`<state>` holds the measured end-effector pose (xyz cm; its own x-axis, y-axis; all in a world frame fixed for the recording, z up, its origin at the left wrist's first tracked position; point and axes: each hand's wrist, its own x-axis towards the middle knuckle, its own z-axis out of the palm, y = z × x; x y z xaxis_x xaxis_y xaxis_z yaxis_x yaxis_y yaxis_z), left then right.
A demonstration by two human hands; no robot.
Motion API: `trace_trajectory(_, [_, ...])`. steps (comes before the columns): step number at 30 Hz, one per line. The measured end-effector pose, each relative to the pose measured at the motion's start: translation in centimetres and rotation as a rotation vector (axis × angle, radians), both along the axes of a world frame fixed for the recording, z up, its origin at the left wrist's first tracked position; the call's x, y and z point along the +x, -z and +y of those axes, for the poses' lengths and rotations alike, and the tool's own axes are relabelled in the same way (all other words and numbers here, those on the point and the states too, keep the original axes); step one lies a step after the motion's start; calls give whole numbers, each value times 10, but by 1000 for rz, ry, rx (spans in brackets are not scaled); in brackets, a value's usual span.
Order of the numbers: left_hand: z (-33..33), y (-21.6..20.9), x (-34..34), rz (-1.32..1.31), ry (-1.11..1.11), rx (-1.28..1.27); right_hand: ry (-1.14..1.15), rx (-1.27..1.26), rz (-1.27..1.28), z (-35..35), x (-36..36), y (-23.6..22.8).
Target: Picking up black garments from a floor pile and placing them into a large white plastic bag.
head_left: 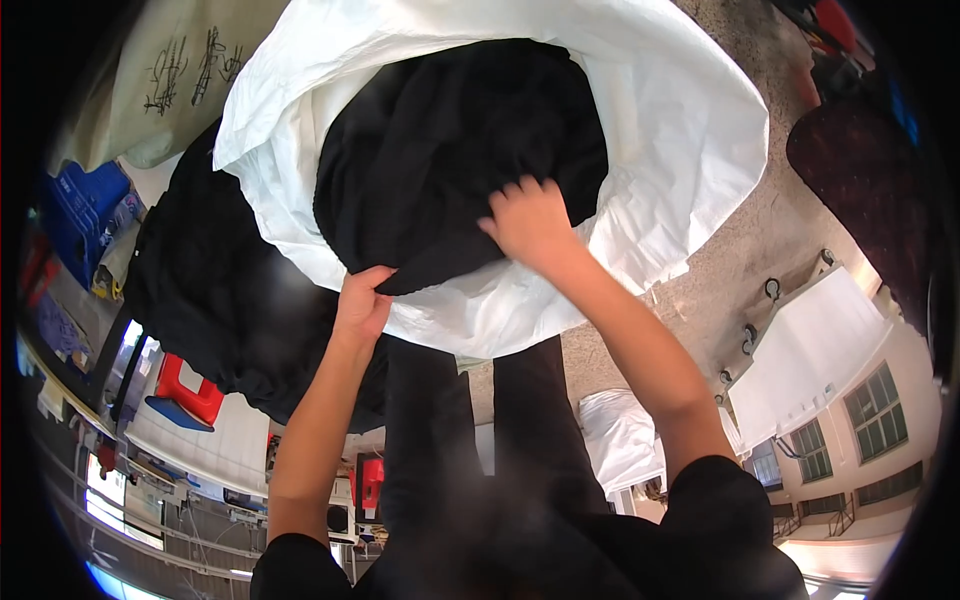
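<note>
In front of me stands a large white sack (690, 130) with its mouth wide and its rim folded outward. Black fabric (440, 130) fills its inside. At the near left of the rim, my left hand (362, 305) pinches an edge of that black fabric between thumb and fingers. My right hand (532, 222) lies over the fabric near the right side of the mouth, fingers apart and slightly blurred, touching or just above the cloth. Whatever lies beneath the top layer of fabric is hidden.
A big heap of black cloth (220, 290) lies left of the sack. Behind it are a pale sack with dark markings (180, 80) and a blue plastic item (85, 215). A red stool (190, 390) is at left. To the right are a white wheeled cart (800, 350) and a white bundle (615, 435).
</note>
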<state>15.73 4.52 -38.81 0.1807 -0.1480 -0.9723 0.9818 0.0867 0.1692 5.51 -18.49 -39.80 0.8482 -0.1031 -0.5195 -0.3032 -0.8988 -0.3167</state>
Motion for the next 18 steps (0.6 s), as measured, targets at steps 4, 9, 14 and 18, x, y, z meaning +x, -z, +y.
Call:
trace_trajectory(4, [7,-1,5,68,109,-14,-25,541,768,52,-93,-35])
trace_trajectory(9, [7,-5,5,50,81,41,155,454,261,42,-51,-38])
trace_trajectory(14, [2,1,4,44,114,15,572,-355,-390,-85,68,40])
trace_trajectory(18, [6,6,2,77,91,-7,425,157,16,-64,68,64])
